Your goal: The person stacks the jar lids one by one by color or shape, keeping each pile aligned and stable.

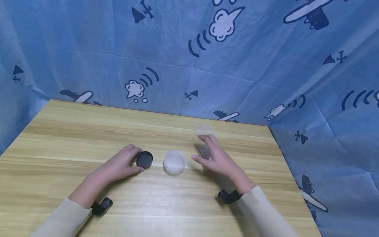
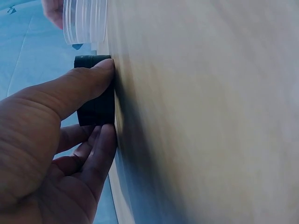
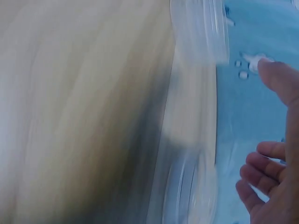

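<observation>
Pinching the black container (image 1: 144, 160) by its sides on the tabletop (image 1: 88, 138), the left grip (image 1: 122, 165) sits left of the clear container (image 1: 174, 163); the right grip (image 1: 217, 158) is spread wide above the tabletop, right of that container.

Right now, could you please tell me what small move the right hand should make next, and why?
Probably lower the right hand toward the clear round piece below: it hovers open and empty, while the left hand grips the black round container.
</observation>
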Demonstrator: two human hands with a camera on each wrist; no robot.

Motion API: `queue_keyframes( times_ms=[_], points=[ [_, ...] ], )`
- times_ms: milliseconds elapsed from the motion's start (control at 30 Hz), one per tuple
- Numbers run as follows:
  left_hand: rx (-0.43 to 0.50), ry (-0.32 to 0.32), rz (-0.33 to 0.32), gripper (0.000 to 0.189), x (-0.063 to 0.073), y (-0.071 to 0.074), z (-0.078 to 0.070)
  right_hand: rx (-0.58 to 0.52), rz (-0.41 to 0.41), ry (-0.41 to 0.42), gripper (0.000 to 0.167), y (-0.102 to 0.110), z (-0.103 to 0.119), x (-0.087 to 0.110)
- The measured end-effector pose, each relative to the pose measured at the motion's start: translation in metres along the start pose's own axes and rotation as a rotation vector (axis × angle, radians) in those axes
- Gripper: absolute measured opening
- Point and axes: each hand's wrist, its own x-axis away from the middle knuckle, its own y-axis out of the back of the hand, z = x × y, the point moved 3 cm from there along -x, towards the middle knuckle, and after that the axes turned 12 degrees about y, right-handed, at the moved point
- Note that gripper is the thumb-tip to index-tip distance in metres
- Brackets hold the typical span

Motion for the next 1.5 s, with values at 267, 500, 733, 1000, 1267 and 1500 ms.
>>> queue_keyframes(
  times_ms=[267, 500, 733, 1000, 1267, 1500],
  points=[
    [0.007, -0.006, -0.001, 0.052, -0.001, 0.0, 0.001, 0.08, 0.008, -0.163, 0.104, 0.014, -0.035, 0.018],
    [0.001, -0.002, -0.006, 0.052, -0.001, -0.001, 0.0, 0.026, 0.016, -0.136, 0.106, 0.014, -0.052, 0.03],
    [0.004, 0.003, -0.005, 0.051, -0.001, 0.0, -0.001, 0.032, 0.033, -0.111, 0.101, 0.01, -0.056, 0.035],
    [-0.002, -0.002, -0.001, 0.052, 0.0, 0.001, -0.001, 0.062, 0.026, -0.055, 0.09, 0.008, -0.054, 0.035],
    [-0.009, 0.003, 0.002, 0.051, 0.0, -0.001, 0.0, 0.059, 0.035, -0.089, 0.087, 0.006, -0.052, 0.037],
    [-0.007, -0.004, -0.002, 0.051, -0.001, -0.002, 0.0, 0.033, 0.027, -0.113, 0.086, 0.005, -0.053, 0.036]
  ],
)
